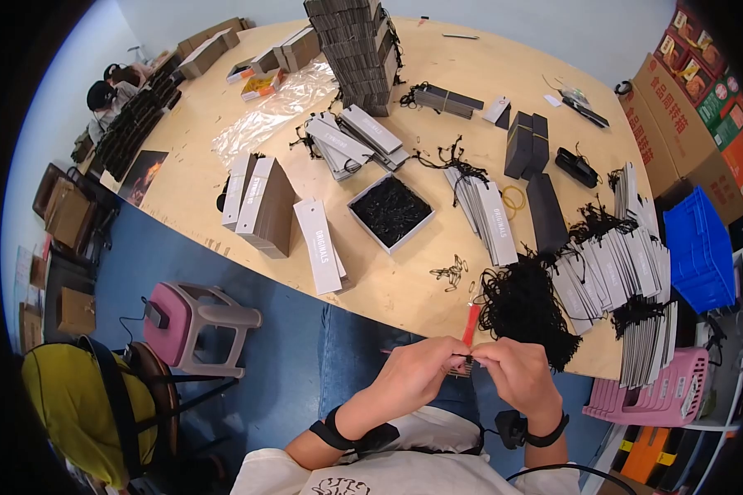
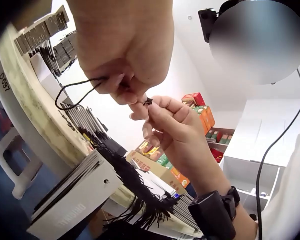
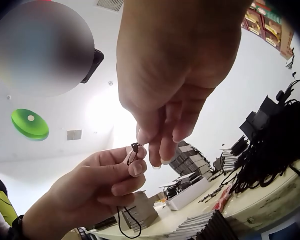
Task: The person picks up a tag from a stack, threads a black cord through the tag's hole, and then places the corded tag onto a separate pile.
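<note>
Both hands meet just in front of the table edge, fingertips close together. My left hand (image 1: pixel 421 369) pinches a thin black cord (image 2: pixel 85 81), whose loop hangs out from the fingers in the left wrist view. At the fingertips sits a small black knot (image 3: pixel 135 147) with a thin loop below it. My right hand (image 1: pixel 518 375) pinches the cord by this knot, thumb against fingers. Just beyond the hands lies a red-handled tool (image 1: pixel 471 323), partly hidden by them. A heap of black cords (image 1: pixel 524 309) lies to its right, and small metal pins (image 1: pixel 450 272) lie farther back.
On the table (image 1: pixel 371 301) stand a white box of small black pieces (image 1: pixel 390 212), printed tags (image 1: pixel 318 247), tag bundles (image 1: pixel 260 206) and a tall grey stack (image 1: pixel 351 58). Strung tags (image 1: pixel 607 276) fan out at right. A blue crate (image 1: pixel 699 247) and pink stool (image 1: pixel 194 326) stand beside the table.
</note>
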Available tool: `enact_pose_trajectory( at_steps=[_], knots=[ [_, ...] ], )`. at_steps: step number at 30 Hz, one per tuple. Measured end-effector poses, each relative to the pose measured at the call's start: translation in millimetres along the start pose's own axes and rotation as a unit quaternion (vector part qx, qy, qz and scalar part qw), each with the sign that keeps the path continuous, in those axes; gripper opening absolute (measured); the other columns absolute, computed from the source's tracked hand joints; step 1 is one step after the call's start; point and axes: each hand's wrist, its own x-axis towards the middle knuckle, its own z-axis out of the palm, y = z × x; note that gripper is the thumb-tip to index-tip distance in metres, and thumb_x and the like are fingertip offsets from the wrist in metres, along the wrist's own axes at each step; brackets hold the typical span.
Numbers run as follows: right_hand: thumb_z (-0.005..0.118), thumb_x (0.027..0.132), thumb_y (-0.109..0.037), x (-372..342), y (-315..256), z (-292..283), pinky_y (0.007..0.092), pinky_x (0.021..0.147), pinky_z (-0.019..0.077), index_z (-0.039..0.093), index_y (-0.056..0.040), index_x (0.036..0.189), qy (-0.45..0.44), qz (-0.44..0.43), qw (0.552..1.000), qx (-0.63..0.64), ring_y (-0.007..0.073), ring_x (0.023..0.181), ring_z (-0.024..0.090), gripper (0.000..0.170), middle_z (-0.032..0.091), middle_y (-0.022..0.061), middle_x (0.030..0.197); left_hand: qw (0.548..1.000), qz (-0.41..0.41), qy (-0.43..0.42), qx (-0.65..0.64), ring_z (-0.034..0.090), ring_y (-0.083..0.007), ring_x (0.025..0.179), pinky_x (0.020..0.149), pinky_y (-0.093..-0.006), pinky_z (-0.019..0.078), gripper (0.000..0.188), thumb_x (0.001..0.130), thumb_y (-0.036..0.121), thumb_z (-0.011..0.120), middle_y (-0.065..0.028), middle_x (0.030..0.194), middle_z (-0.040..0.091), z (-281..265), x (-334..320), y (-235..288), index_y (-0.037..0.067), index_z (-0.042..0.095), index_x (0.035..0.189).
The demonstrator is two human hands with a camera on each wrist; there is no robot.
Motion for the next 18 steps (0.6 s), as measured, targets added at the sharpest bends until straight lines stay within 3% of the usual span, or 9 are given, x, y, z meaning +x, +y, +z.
enact_pose_trajectory(
  at_steps=[18],
  knots=[
    [0.073, 0.077, 0.002, 0.4, -2.3, -4.4, 0.0324, 0.052, 0.0491, 0.065, -0.0018, 0.095, -0.013, -0.028, 0.999, -0.045, 0.0236, 0.06, 0.064, 0.02, 0.064, 0.0081, 0.073, 1.0, -0.001, -0.012, 0.02, 0.069, -0.0266, 0.079, 0.07, -0.0333, 0.0536, 0.015, 0.092, 0.0, 0.06, -0.011, 0.087, 0.068, 0.7, -0.5, -1.0, 0.002, 0.062, 0.107]
  ],
)
